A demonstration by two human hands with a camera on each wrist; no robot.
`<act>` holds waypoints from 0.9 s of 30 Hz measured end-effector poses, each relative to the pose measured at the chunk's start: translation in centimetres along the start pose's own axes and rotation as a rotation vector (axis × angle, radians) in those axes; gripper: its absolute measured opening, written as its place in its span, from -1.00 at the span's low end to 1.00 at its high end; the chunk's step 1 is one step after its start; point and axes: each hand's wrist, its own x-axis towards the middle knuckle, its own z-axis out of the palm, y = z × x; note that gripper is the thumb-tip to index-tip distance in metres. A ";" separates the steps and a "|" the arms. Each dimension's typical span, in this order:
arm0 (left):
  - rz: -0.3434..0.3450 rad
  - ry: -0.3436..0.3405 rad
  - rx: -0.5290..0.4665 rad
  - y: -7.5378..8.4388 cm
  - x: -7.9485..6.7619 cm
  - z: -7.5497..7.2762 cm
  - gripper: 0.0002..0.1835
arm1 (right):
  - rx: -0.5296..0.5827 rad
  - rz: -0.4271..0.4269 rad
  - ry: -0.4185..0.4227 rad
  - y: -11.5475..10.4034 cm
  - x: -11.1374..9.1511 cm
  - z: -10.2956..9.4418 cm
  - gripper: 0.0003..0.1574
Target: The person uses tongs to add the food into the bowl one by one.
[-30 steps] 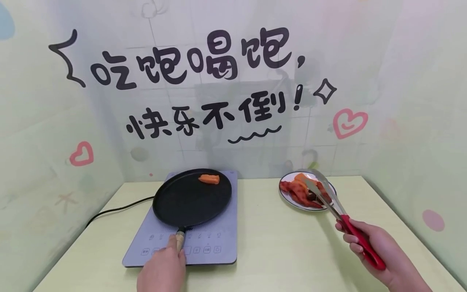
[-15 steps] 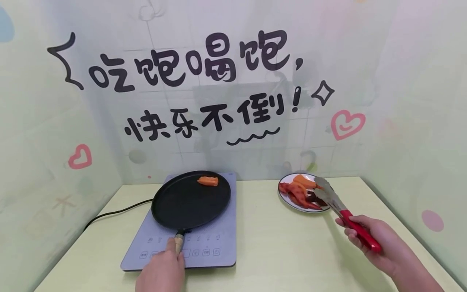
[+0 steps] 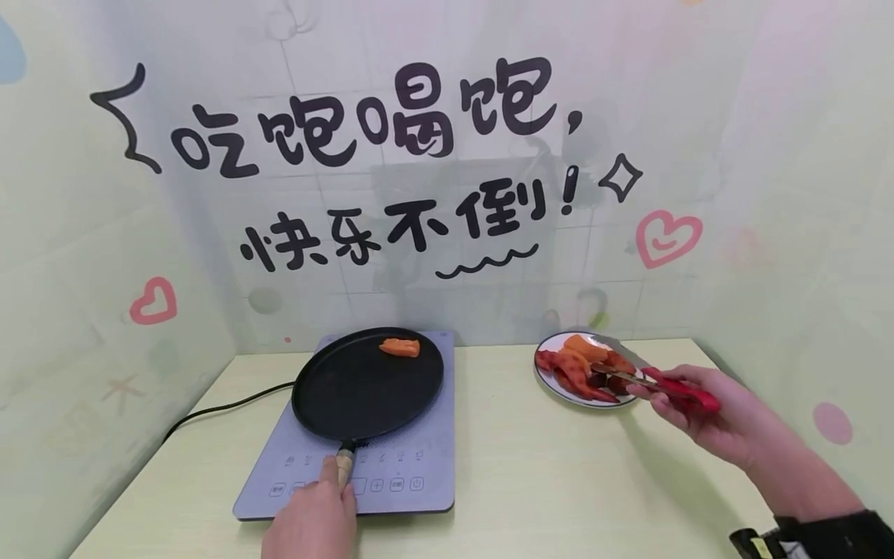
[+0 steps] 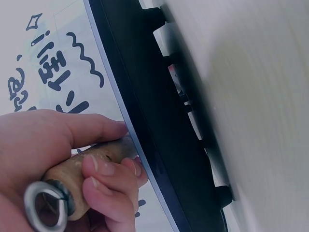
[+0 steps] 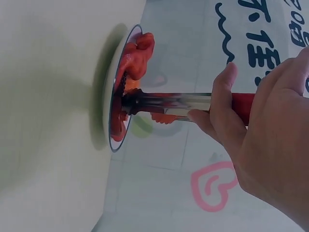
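Right of centre, the right hand (image 3: 715, 427) grips tongs (image 5: 174, 102) at the plate (image 3: 559, 343), probably light and springy, best squeezed by their red handles (image 3: 684, 390). Lower left, the left hand (image 3: 314, 516) grips the pan handle (image 3: 344, 466).

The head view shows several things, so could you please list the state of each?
Flat grey cooktop: power state cannot be told
Round black pan: over the cooktop, wooden handle gripped by left hand
Orange food piece: lying in pan
Round white blue-rimmed plate: face up, holding red and orange food
Red-handled metal tongs: spread open, held in right hand, tips at the food
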 end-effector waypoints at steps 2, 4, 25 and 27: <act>0.000 -0.001 0.001 0.0 0.0 -0.1 -0.37 | 0.048 0.008 -0.012 -0.7 0.1 0.1 -0.67; -0.003 -0.002 0.003 0.1 -0.1 -0.1 -0.37 | 0.068 0.008 -0.001 -1.3 0.3 0.3 -0.68; -0.008 -0.007 0.016 0.3 -0.1 0.0 -0.36 | -0.230 0.084 0.146 4.6 3.0 -2.6 -0.47; 0.001 0.004 0.011 0.2 -0.1 0.0 -0.36 | -0.229 0.073 0.182 5.0 3.1 -2.8 -0.43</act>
